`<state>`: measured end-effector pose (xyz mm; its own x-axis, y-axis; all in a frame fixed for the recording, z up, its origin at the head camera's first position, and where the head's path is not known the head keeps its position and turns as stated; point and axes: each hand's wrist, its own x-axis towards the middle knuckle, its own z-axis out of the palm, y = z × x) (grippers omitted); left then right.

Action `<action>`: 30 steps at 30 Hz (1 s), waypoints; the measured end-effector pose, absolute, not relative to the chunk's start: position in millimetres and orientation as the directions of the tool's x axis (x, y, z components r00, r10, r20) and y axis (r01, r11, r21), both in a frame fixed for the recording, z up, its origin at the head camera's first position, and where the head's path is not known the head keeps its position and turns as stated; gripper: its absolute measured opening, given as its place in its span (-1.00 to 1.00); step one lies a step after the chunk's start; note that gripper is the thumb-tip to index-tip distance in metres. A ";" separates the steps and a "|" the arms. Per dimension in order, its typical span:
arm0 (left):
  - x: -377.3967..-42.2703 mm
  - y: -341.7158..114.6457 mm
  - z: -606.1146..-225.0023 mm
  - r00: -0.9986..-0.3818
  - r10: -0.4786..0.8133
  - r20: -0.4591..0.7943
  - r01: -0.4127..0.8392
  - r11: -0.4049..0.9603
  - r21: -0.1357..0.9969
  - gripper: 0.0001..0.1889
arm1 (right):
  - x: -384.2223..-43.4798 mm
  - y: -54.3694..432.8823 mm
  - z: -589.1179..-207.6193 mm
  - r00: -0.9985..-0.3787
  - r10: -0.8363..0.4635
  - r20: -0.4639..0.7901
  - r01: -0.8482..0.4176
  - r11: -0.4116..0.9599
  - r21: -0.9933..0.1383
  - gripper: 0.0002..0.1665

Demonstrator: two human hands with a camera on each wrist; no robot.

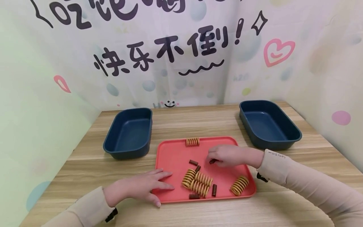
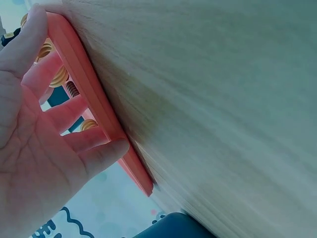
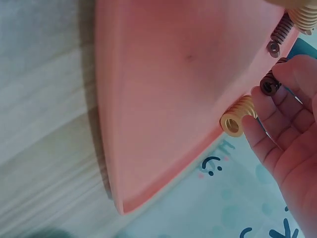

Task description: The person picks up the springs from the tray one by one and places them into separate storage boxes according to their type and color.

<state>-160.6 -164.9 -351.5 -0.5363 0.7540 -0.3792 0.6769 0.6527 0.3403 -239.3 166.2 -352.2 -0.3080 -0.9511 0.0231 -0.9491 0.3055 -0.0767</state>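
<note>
A red tray point(image 1: 170, 154) lies on the table with coil springs on it. My right hand point(image 1: 224, 155) pinches a small dark brown spring point(image 1: 213, 161) between thumb and fingertips over the tray's right half; its round end shows in the right wrist view. Fingers spread and straight, my left hand point(image 1: 143, 186) rests at the tray's left rim, touching it in the left wrist view. Between the hands, three large yellow springs point(image 1: 199, 188) sit bunched together, with several small dark springs point(image 1: 214, 190) around them. Another yellow spring point(image 1: 239, 185) is near the front right corner.
One more yellow spring point(image 1: 193, 142) lies by the tray's back rim. A dark blue bin point(image 1: 127, 154) stands behind the tray on the left, and a second blue bin point(image 1: 272, 144) on the right. A printed curtain point(image 1: 170, 85) hangs behind the wooden table point(image 1: 195, 121).
</note>
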 end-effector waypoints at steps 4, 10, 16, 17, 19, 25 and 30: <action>-160.6 -164.7 -351.5 -0.541 0.748 -0.385 0.666 0.660 0.347 -0.37 | -239.8 165.9 -352.5 -0.307 -0.951 0.033 -0.950 0.304 -0.074 -0.82; -160.7 -164.6 -351.7 -0.542 0.745 -0.389 0.663 0.664 0.347 -0.37 | -240.4 165.2 -354.1 -0.302 -0.953 0.031 -0.952 0.299 -0.073 -0.83; -160.6 -164.6 -352.2 -0.543 0.745 -0.387 0.666 0.663 0.341 -0.37 | -240.5 166.1 -348.6 -0.353 -0.935 0.008 -0.931 0.351 -0.097 -0.82; -160.6 -164.4 -352.1 -0.544 0.745 -0.387 0.668 0.663 0.339 -0.37 | -240.9 166.7 -347.2 -0.365 -0.931 0.003 -0.926 0.363 -0.102 -0.81; -160.4 -164.3 -351.9 -0.542 0.747 -0.385 0.671 0.661 0.336 -0.37 | -242.1 167.8 -344.4 -0.382 -0.924 -0.005 -0.918 0.380 -0.114 -0.81; -160.3 -163.5 -351.1 -0.542 0.748 -0.384 0.674 0.660 0.333 -0.37 | -246.8 171.9 -334.9 -0.383 -0.923 0.030 -0.917 0.376 -0.134 -0.76; -160.7 -163.6 -351.0 -0.543 0.745 -0.387 0.667 0.663 0.340 -0.37 | -249.1 176.0 -321.9 -0.419 -0.907 0.034 -0.901 0.411 -0.135 -0.77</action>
